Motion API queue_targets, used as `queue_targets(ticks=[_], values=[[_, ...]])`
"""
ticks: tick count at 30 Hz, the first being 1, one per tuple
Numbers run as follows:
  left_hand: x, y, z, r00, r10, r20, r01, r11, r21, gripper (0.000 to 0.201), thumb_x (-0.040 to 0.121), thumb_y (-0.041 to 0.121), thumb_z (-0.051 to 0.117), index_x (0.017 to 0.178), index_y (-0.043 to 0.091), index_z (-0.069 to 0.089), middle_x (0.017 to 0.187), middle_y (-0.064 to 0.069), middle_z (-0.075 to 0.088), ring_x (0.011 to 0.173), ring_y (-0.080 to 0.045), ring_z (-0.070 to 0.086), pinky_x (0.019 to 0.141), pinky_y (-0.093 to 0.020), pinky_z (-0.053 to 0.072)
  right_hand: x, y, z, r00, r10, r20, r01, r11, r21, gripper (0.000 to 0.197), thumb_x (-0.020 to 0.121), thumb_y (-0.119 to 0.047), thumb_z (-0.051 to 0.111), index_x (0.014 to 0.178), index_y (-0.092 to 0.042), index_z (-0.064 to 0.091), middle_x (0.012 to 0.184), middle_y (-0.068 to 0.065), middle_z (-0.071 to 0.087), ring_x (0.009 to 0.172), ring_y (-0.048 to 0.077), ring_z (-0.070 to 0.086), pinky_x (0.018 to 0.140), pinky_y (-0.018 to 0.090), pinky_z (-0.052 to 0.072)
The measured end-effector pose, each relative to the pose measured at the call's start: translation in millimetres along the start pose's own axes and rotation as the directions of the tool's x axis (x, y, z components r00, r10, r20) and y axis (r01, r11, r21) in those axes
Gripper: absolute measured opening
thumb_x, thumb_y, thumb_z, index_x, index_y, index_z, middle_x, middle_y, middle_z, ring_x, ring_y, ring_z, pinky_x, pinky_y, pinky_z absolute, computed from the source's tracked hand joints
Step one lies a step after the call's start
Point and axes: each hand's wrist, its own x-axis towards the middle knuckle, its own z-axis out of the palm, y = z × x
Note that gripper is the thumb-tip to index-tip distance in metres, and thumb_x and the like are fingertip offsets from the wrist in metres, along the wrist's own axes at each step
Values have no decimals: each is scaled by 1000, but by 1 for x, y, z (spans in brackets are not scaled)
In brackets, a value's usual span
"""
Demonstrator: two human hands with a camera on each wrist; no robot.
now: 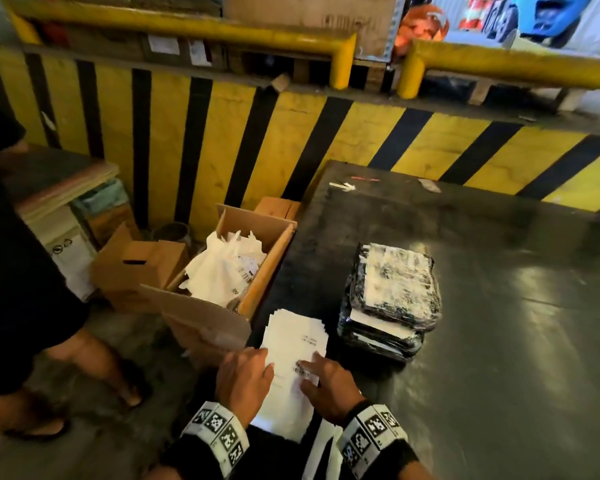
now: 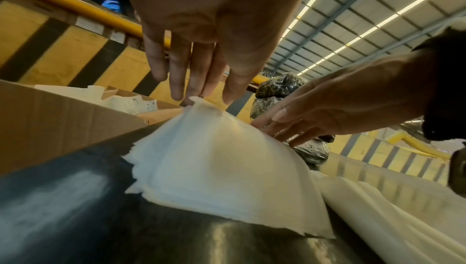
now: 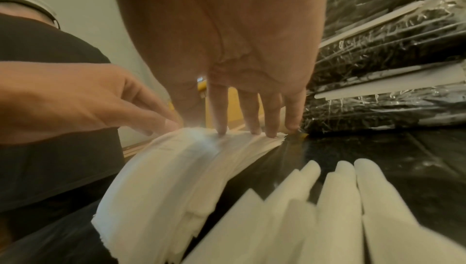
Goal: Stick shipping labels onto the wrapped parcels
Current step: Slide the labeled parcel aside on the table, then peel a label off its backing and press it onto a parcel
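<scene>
Yellow-and-black hazard stripes run along the barrier (image 1: pixel 222 133) behind a dark, glossy bench (image 1: pixel 482 306), with a yellow rail (image 1: pixel 187 29) above and a strip-lit roof visible from the left wrist. On the bench, near its front left corner, lies a thick stack of labels (image 1: pixel 291 344); just beside it to the right sits a pile of parcels (image 1: pixel 392 299) wrapped in black plastic and clear film. The left hand (image 1: pixel 245 379) lifts a corner of the top sheets with its fingertips (image 2: pixel 199 95), fingers nearly straight, while the right hand (image 1: pixel 329 386) presses flat, spread fingers (image 3: pixel 221 113) on the stack. No label is peeled yet (the top parcel shows a pale patch, but whether that is a label I cannot tell), so most of the work seems ahead. An open cardboard box (image 1: pixel 222 306) of white paper scraps stands left of the bench, and a bystander (image 1: pixel 21 271) stands at far left.
</scene>
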Motion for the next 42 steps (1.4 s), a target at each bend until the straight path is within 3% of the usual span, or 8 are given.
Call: queue_targets(ticks=[5,12,17,23,28,33,39,42], values=[[15,-16,10,984,-171,52,178,921,-347,22,82,17,69,103,13,66,86,-5,65,81,-22,59,71,-30,47,1,0,6,998,20,-66,-14,995,97,37,92,-32,48,128,-24,54,139,5,47,129,25,43,105,32,34],[21,-26,8,937,-298,180,346,734,-585,25,79,5,71,67,22,57,65,1,60,67,-21,58,61,-27,45,-1,5,9,998,24,-56,-18,993,115,39,93,-32,47,130,-21,51,146,5,39,133,24,38,109,36,31],[21,-27,-2,943,-312,113,318,755,-573,20,80,9,71,69,16,55,70,-2,59,68,-17,55,57,-20,40,-1,7,10,997,-5,-82,18,986,163,35,91,-25,49,125,-18,55,140,10,45,129,25,42,106,37,35],[23,-24,-25,952,-280,126,280,625,-728,18,79,1,70,69,14,62,70,-5,66,68,-17,61,60,-18,45,2,9,10,968,8,-251,50,974,222,44,88,-42,47,123,-18,60,135,2,53,127,18,44,107,27,32],[32,-9,-47,949,-307,70,233,535,-812,6,79,9,72,84,8,68,80,-7,71,76,-17,67,67,-25,53,-7,-2,-12,949,31,-313,154,823,547,33,93,-28,53,71,-8,67,63,-18,63,62,-5,54,64,23,45],[49,11,-71,937,-349,22,168,394,-904,8,81,10,70,79,16,64,83,-4,70,78,-17,68,64,-27,52,-24,-9,-37,959,6,-284,215,640,738,19,90,-12,58,81,0,70,77,9,70,73,11,64,77,24,51],[69,24,-75,939,-343,-16,130,398,-908,6,82,15,70,84,18,64,91,-4,70,85,-18,67,65,-24,51,-52,-15,-58,961,-50,-272,244,615,749,14,88,-7,60,83,4,67,78,11,73,65,5,66,66,14,47],[75,29,-70,943,-332,-6,134,399,-907,6,82,17,70,84,19,65,94,-7,70,88,-21,67,76,-35,55,-61,-13,-64,961,-47,-272,242,615,750,12,87,-9,62,84,1,68,80,12,73,72,13,68,73,24,53]])
